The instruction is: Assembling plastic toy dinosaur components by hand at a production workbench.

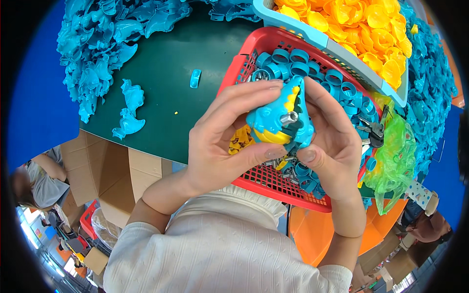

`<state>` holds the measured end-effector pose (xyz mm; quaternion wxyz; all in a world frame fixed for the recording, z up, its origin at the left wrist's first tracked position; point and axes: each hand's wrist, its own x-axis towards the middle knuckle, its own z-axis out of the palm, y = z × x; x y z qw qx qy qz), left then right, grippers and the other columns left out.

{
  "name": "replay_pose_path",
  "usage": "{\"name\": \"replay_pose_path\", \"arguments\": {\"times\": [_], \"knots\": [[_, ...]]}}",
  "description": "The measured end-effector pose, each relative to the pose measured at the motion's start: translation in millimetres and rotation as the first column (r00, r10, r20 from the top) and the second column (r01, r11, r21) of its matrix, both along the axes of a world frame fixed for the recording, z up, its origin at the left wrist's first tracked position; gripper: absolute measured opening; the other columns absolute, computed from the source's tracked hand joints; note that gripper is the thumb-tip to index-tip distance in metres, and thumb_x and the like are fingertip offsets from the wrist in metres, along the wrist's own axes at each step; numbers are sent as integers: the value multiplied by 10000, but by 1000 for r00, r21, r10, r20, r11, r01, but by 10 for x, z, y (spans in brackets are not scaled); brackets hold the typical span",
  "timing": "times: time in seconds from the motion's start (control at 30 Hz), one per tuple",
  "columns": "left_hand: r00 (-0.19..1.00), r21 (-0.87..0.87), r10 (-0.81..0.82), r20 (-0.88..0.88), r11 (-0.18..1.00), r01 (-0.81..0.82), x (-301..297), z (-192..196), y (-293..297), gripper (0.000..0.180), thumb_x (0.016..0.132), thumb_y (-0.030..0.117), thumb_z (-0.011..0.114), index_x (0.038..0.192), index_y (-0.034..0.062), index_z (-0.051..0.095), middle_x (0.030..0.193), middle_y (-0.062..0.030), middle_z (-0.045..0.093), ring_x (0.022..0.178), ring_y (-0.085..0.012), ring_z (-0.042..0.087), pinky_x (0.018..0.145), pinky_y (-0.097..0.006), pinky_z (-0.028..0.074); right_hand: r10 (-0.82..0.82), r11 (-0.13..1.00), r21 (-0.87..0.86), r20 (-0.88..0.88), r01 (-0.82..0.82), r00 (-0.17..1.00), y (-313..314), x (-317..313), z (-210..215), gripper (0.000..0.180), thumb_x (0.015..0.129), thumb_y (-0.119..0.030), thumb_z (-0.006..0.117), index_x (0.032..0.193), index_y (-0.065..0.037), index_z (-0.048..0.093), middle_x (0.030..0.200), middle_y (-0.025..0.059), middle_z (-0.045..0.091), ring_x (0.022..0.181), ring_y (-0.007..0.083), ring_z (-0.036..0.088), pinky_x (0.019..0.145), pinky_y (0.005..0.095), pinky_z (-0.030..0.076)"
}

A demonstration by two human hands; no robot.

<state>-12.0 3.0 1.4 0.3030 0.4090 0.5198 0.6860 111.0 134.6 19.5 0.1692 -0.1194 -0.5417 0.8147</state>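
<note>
Your left hand (pixel 220 141) and right hand (pixel 332 141) meet over the red plastic mesh basket (pixel 273 183), and between them you hold a blue and yellow plastic dinosaur toy (pixel 278 119) with a short silver metal peg sticking out of its side. The fingers of both hands are clamped on the toy: left fingers across its top and thumb under it, right fingers wrapped behind it with the thumb at its lower edge.

Beneath your hands the basket holds a heap of small blue plastic rings (pixel 337 83), too many to count, with a few small yellow pieces and silver metal bits among them. A light blue plastic crate (pixel 342 56) full of yellow plastic shells (pixel 361 24) overlaps the basket's far corner and closes off that side. To your right, a crumpled green transparent plastic bag (pixel 395 156) lies against the basket, with a bunch of dark keys (pixel 373 129) just beside it.

The open room is to your left: a bare stretch of dark green table (pixel 166 63), bounded behind and at the far left by a large pile of blue plastic dinosaur body halves (pixel 97 44). On that stretch lie two or three loose blue body halves (pixel 129 110) near the table's edge and one small blue oblong part (pixel 195 78), well apart from them. The table's near edge runs close to your left wrist.
</note>
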Motion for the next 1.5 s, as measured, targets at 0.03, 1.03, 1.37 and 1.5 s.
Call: {"name": "replay_pose_path", "arguments": {"times": [0.03, 1.03, 1.37, 1.5], "knots": [[999, -2, 33, 7, 999, -33, 15, -11, 7, 577, 689, 35, 742, 1205, -5, 486, 1275, -154, 430, 1162, -234, 460, 965, -326, 403, 0, 998, -62, 8, 0, 1000, -2, -5, 13, 734, 732, -55, 708, 1333, 50, 300, 1294, 116, 361, 1200, 230, 387, 986, 380, 393], [995, -33, 25, -92, 999, -28, 9, -14, 29, 536, 701, 130, 726, 1189, 15, 537, 1247, -155, 505, 1123, -257, 517, 923, -336, 433, -96, 963, 254, 3, 92, 995, -33, 20, -70, 697, 665, -66, 761, 1239, -3, 371, 1203, 106, 362, 1176, 231, 416, 975, 405, 420], [997, -108, -75, -36, 992, 70, 83, 23, 33, 692, 786, 281, 666, 1313, -35, 348, 1365, -198, 346, 1251, -265, 376, 999, -345, 336, -134, 813, 571, -12, 117, 991, -37, 21, -72, 745, 652, -60, 769, 1268, -16, 352, 1216, 103, 371, 1149, 239, 437, 924, 376, 448], [998, -55, -61, -23, 997, 60, 117, -120, 5, 738, 838, 343, 601, 1352, -13, 210, 1354, -202, 274, 1229, -292, 334, 997, -354, 312, -92, 672, 739, 32, 39, 995, -59, 0, -29, 717, 683, -69, 748, 1280, -6, 355, 1239, 117, 372, 1152, 238, 437, 913, 365, 447]]}}
